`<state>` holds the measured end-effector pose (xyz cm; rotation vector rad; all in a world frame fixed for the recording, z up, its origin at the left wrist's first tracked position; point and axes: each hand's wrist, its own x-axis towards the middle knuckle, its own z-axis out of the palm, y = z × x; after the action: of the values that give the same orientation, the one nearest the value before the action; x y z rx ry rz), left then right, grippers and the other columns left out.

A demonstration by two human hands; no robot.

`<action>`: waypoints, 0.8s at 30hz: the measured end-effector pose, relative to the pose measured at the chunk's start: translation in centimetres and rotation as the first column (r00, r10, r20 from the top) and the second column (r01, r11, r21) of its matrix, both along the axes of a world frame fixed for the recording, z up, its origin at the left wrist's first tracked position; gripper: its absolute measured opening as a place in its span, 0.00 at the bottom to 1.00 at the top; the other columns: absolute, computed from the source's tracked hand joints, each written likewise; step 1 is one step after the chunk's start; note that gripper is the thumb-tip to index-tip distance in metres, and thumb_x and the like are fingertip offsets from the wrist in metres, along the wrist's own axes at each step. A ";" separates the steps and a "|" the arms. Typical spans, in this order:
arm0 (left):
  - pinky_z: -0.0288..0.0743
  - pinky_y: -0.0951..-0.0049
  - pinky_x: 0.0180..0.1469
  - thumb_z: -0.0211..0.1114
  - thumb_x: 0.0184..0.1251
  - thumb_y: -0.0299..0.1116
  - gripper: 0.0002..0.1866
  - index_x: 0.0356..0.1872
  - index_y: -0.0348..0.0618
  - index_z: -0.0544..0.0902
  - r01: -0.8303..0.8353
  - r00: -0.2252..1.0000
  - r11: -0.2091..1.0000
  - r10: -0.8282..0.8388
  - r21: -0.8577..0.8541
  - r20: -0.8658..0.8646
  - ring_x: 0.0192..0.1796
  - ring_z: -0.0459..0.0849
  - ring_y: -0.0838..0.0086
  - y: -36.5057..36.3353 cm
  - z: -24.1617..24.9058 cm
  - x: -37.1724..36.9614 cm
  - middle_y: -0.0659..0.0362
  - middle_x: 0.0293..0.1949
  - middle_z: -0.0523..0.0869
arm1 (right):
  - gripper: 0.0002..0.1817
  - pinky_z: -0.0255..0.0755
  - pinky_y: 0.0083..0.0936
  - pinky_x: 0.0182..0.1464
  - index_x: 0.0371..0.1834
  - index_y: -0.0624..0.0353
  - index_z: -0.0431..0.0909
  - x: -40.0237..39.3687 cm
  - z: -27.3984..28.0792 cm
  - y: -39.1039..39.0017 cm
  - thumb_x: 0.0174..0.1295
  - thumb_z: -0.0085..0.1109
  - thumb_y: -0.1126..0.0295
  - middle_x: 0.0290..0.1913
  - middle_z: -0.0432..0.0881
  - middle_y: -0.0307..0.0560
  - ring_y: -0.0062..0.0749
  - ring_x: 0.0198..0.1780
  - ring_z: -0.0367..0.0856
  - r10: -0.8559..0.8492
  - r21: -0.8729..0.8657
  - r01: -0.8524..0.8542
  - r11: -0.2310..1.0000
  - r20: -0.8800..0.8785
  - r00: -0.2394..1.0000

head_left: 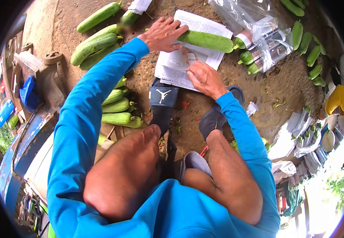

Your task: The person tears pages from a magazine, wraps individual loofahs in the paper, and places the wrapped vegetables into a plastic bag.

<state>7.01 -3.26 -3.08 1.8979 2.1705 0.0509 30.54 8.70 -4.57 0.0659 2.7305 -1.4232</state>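
A long green luffa gourd lies across printed newspaper sheets on the ground in front of my feet. My left hand is over its left end, fingers on the far side and thumb on the near side. Closed at the near right part of the paper, my right hand pinches the sheet's edge with curled fingers. The tips of that hand are partly hidden. Both the gourd and the paper are flat on the ground.
Unwrapped luffa gourds lie to the left, with another pile beside my left leg. On the right, a clear plastic bag holds several paper-wrapped gourds. Smaller gourds lie beyond it. Wrapped bundles are stacked at far right, near a yellow-clothed person.
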 end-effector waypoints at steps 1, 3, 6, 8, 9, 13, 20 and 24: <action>0.71 0.53 0.59 0.70 0.61 0.49 0.30 0.58 0.42 0.73 0.000 1.000 1.000 0.000 0.007 0.002 0.56 0.78 0.52 0.2 -0.5 -0.1 0.50 0.50 0.79 | 0.09 0.77 0.45 0.50 0.38 0.61 0.81 -0.1 0.6 -0.3 0.63 0.62 0.66 0.42 0.84 0.55 0.52 0.46 0.83 -0.002 0.073 0.010 0.997 -0.116 0.993; 0.71 0.52 0.59 0.69 0.60 0.49 0.29 0.56 0.41 0.74 -0.022 0.995 0.999 0.025 -0.029 0.097 0.55 0.78 0.50 0.8 -1.4 -0.2 0.48 0.49 0.79 | 0.08 0.77 0.44 0.50 0.36 0.60 0.79 -0.1 1.9 -0.3 0.61 0.63 0.66 0.43 0.83 0.53 0.50 0.48 0.82 0.041 0.140 -0.035 0.989 -0.038 0.998; 0.73 0.52 0.57 0.68 0.57 0.45 0.28 0.54 0.38 0.74 -0.032 0.980 0.999 0.034 -0.012 0.195 0.53 0.79 0.49 0.5 -0.2 0.3 0.47 0.47 0.80 | 0.10 0.76 0.40 0.45 0.30 0.58 0.75 -0.3 2.5 -0.5 0.61 0.65 0.65 0.40 0.75 0.47 0.43 0.45 0.77 0.134 0.293 -0.097 0.951 -0.108 0.985; 0.74 0.53 0.57 0.69 0.54 0.43 0.29 0.54 0.37 0.74 -0.010 0.955 1.000 0.016 -0.025 0.296 0.52 0.79 0.49 -0.6 0.8 1.0 0.47 0.46 0.80 | 0.10 0.75 0.39 0.47 0.31 0.58 0.76 -0.1 3.0 -0.8 0.61 0.64 0.65 0.42 0.75 0.47 0.43 0.47 0.76 0.122 0.331 -0.077 0.940 -0.115 0.986; 0.74 0.53 0.57 0.69 0.54 0.43 0.29 0.54 0.37 0.74 -0.001 0.954 1.000 0.008 -0.023 0.298 0.52 0.79 0.49 -1.1 1.1 1.2 0.47 0.46 0.80 | 0.09 0.73 0.39 0.50 0.33 0.58 0.77 0.0 3.3 -1.0 0.61 0.64 0.65 0.44 0.75 0.47 0.43 0.48 0.74 0.120 0.365 -0.065 0.929 -0.130 0.984; 0.73 0.54 0.58 0.72 0.48 0.40 0.31 0.54 0.38 0.74 0.082 0.923 0.997 -0.070 -0.015 0.379 0.52 0.78 0.50 -2.6 0.7 2.0 0.48 0.46 0.79 | 0.09 0.71 0.38 0.55 0.33 0.57 0.78 0.5 3.6 -1.9 0.59 0.65 0.64 0.51 0.75 0.44 0.40 0.54 0.73 0.058 0.347 0.010 0.938 -0.185 0.981; 0.72 0.54 0.59 0.74 0.47 0.40 0.32 0.55 0.40 0.74 0.115 0.943 0.993 -0.116 0.020 0.312 0.55 0.78 0.53 -2.8 -0.5 2.4 0.50 0.48 0.79 | 0.09 0.64 0.38 0.58 0.33 0.52 0.80 1.8 3.6 -1.7 0.58 0.67 0.61 0.53 0.75 0.40 0.37 0.59 0.72 0.002 0.441 0.063 0.895 -0.145 0.989; 0.71 0.57 0.59 0.74 0.46 0.41 0.33 0.55 0.40 0.75 0.122 0.951 0.992 -0.124 0.025 0.282 0.55 0.78 0.56 -3.3 -0.2 3.1 0.52 0.48 0.79 | 0.09 0.63 0.39 0.60 0.33 0.52 0.81 1.6 3.1 -1.2 0.60 0.65 0.60 0.56 0.75 0.39 0.37 0.61 0.70 0.001 0.450 0.068 0.891 -0.151 0.988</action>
<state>10.11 -6.57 -3.23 1.8934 1.8630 0.2895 32.17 7.49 -1.45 0.0296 3.1412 -0.7884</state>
